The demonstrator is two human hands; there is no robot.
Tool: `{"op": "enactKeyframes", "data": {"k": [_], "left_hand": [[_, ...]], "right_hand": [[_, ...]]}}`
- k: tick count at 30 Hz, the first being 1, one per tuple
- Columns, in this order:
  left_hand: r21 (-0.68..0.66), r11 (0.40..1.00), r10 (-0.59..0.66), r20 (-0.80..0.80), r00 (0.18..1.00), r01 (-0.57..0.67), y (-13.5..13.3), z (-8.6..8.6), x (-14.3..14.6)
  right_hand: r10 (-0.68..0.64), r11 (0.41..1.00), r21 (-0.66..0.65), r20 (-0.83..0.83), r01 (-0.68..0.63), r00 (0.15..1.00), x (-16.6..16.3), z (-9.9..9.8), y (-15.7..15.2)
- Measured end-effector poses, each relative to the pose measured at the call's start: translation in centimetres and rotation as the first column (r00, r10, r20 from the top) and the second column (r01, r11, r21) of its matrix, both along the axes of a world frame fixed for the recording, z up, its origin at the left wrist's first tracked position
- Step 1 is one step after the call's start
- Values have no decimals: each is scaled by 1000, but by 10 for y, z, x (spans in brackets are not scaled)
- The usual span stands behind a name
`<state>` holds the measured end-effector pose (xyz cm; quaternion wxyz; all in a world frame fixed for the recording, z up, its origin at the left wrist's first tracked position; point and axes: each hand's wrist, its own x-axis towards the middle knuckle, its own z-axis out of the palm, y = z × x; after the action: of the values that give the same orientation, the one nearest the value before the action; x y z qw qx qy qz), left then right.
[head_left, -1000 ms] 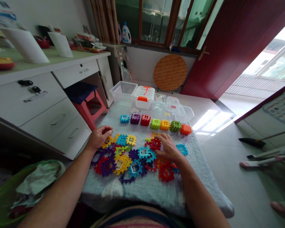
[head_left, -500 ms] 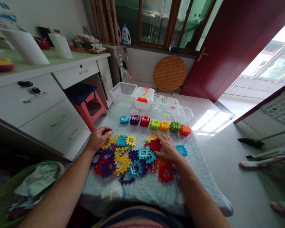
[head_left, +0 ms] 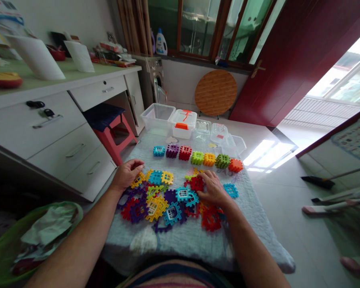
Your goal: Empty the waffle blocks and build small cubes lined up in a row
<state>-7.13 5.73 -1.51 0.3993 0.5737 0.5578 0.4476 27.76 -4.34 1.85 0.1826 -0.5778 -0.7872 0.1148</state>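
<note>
A heap of flat interlocking plastic tiles (head_left: 165,200) in several colours lies on a pale blue cloth-covered table (head_left: 192,240). My left hand (head_left: 127,174) rests at the heap's left edge, fingers curled over a yellow tile (head_left: 137,180). My right hand (head_left: 213,189) lies on the heap's right side, fingertips touching a red tile (head_left: 196,183). Beyond the heap stands a row of several assembled cubes, from a blue cube (head_left: 159,151) on the left to an orange cube (head_left: 235,165) on the right.
Clear plastic boxes (head_left: 157,114), one with an orange latch (head_left: 183,122), sit at the table's far end. A white desk with drawers (head_left: 63,132) and a red stool (head_left: 114,134) stand left. A green basket (head_left: 33,240) is near left. A red door (head_left: 288,60) is right.
Both hands stay nearly where they were on the tile heap; only the view has shifted a little.
</note>
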Motion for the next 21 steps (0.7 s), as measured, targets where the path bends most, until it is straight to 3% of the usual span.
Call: {"op": "enactKeyframes", "data": {"k": [14, 21], "left_hand": [[-9, 1000, -1, 5, 1000, 1, -2, 4, 1], [29, 999, -35, -33, 999, 36, 1, -8, -5]], "right_hand": [[-23, 1000, -1, -24, 23, 999, -2, 5, 0], [-1, 994, 108, -73, 8, 997, 0, 35, 17]]}}
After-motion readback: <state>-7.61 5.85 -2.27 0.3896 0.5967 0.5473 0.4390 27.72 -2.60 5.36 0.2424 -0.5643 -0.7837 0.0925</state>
